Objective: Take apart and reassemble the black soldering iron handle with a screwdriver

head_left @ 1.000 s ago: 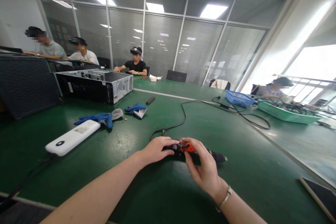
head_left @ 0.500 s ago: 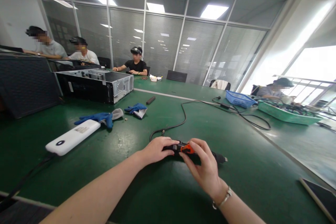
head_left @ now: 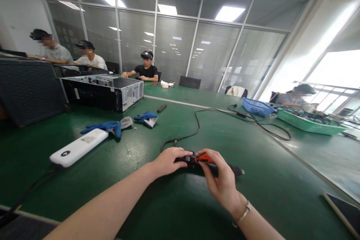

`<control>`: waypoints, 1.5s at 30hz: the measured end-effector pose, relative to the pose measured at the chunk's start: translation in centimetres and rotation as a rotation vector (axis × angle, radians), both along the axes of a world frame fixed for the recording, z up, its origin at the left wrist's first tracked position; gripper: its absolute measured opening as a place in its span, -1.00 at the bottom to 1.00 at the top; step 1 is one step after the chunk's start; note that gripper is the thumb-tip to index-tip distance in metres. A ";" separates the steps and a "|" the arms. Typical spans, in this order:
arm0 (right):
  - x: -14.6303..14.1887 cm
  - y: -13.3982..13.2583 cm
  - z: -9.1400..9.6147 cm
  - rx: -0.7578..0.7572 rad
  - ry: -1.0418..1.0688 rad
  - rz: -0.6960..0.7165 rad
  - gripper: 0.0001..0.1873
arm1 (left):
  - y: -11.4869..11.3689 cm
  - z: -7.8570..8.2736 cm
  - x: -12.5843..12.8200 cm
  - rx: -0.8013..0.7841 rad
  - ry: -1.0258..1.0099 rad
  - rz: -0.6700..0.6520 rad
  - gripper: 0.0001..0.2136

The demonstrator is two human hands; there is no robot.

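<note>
In the head view my left hand [head_left: 174, 160] rests on the near part of the table. Its thumb and fingers are closed round the left end of a long black object [head_left: 190, 158], whose exact kind I cannot make out. My right hand [head_left: 221, 176] pinches a small orange-and-black piece [head_left: 204, 158] between thumb and fingertips, right over the black object's middle. Past the right fingers, a black end with a metal-coloured tip [head_left: 239, 171] sticks out to the right. Behind my left hand a thin black cable [head_left: 180, 137] curves across the table.
Blue gloves [head_left: 112, 126] and a white power bank-like block [head_left: 80, 147] lie to the left. An open computer case [head_left: 104, 92] stands behind them. A blue basket [head_left: 257, 108] and a green basket [head_left: 309, 123] sit at right. Several people sit around the table.
My right hand has shifted slightly, and the orange piece in it is tilted a little differently and sits slightly further right. My left hand stays in place.
</note>
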State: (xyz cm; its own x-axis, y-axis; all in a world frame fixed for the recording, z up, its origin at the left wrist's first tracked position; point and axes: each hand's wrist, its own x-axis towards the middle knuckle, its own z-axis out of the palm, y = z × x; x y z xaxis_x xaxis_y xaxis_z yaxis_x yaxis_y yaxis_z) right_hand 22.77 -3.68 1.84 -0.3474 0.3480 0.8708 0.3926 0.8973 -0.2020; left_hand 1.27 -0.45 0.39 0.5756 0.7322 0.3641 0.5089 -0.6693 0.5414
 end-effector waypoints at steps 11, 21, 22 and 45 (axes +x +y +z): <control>-0.2 -0.2 0.2 0.062 0.001 0.026 -0.34 | 0.0 -0.1 0.0 0.000 -0.013 -0.004 -0.62; 0.0 0.0 -0.1 0.052 0.014 -0.047 -0.39 | 0.1 -0.3 0.0 0.006 -0.001 -0.003 -0.60; 0.0 0.0 0.0 0.038 0.001 -0.032 -0.38 | 0.2 -0.3 0.0 0.007 0.000 -0.003 -0.60; 0.0 -0.1 0.1 0.002 0.007 -0.045 -0.32 | 0.0 -0.1 0.0 -0.001 0.004 0.010 -0.59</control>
State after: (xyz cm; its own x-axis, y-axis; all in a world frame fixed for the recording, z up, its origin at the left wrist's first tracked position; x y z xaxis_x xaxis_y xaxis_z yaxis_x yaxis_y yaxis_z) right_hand 22.76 -3.79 1.96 -0.3250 0.3613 0.8739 0.4307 0.8793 -0.2034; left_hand 1.24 -0.45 0.26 0.5700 0.7381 0.3608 0.5175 -0.6637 0.5401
